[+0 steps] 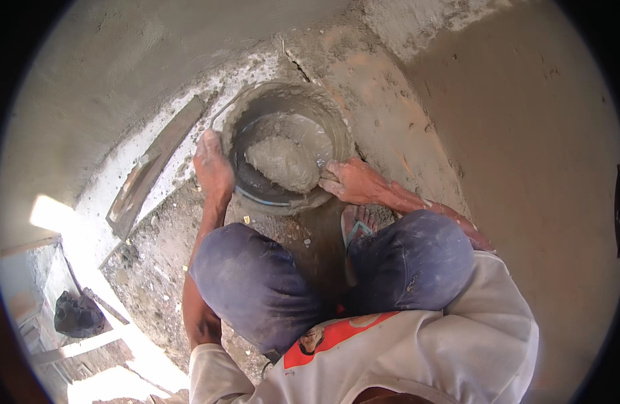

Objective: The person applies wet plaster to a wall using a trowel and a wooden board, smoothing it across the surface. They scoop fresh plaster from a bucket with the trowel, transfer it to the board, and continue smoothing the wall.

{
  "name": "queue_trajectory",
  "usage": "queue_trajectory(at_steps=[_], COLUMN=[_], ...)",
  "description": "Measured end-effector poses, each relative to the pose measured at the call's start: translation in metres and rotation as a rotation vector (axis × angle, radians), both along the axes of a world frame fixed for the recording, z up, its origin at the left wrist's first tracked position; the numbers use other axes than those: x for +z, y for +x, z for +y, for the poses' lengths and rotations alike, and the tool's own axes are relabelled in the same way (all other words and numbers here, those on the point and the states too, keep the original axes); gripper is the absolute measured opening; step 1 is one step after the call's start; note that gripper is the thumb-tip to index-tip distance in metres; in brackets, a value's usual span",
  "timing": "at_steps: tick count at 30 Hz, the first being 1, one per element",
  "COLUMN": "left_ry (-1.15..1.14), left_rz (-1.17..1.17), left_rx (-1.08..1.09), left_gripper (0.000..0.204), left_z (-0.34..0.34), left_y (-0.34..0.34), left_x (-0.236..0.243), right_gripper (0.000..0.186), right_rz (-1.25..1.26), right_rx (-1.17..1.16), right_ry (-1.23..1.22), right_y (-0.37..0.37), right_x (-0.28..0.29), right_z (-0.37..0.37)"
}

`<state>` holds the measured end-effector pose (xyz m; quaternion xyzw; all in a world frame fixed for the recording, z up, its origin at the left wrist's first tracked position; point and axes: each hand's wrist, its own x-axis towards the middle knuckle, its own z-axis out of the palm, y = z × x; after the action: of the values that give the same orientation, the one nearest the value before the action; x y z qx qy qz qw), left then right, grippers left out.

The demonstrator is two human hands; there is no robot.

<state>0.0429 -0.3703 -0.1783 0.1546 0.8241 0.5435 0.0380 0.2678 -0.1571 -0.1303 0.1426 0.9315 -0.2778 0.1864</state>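
Note:
A round bucket (331,116), its walls crusted with grey mortar, stands in front of my knees. Inside it lies a wet lump of mortar (283,163), with a thinner grey layer around it. My left hand (213,165) is closed on the bucket's left side, near the thin wire handle (222,113). On the lower right, my right hand (353,180) grips the rim, with fingers reaching over its edge. Both hands are dusted with mortar.
A worn wooden board (155,165) lies left of the bucket on a pale, mortar-spattered strip. Smooth plastered surfaces (518,135) rise right and far left. My sandalled foot (357,225) is just below the bucket. A black bag (79,314) sits at lower left by sunlit timber.

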Motion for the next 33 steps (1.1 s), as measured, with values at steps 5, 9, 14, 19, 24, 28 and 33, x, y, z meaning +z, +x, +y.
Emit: queue_trajectory(at_steps=[5,9,14,19,24,28,33], left_ry=[0.042,0.490,0.426,0.446,0.373,0.210,-0.174], left_rz=[-0.084,-0.428,-0.495,-0.504,-0.500,-0.500,-0.129], left_rx=[0.040,-0.069,0.006,-0.038,-0.042,-0.108,-0.276], left_gripper=[0.058,0.051,0.056,0.062,0.064,0.060,0.054], left_z=[-0.032,-0.043,-0.037,-0.029,-0.033,-0.042,0.013], left_y=[-0.018,-0.025,-0.018,-0.017,-0.016,-0.014,-0.006], left_x=[-0.035,-0.046,-0.036,-0.018,-0.020,0.005,0.021], right_gripper=[0.034,0.036,0.035,0.031,0.029,0.029,0.032], right_rz=[0.358,0.244,0.167,0.010,0.631,0.667,0.436], right_rx=[0.171,0.206,0.011,-0.649,-0.968,-0.749,-0.478], right_ry=[-0.022,-0.195,-0.715,-1.046,-0.144,-0.124,-0.003], right_y=[-0.015,-0.032,-0.043,-0.050,-0.031,-0.015,0.059], right_x=[-0.010,0.033,0.070,0.028,0.080,0.127,0.056], right_z=[0.008,0.009,0.068,0.255,0.351,0.265,0.145])
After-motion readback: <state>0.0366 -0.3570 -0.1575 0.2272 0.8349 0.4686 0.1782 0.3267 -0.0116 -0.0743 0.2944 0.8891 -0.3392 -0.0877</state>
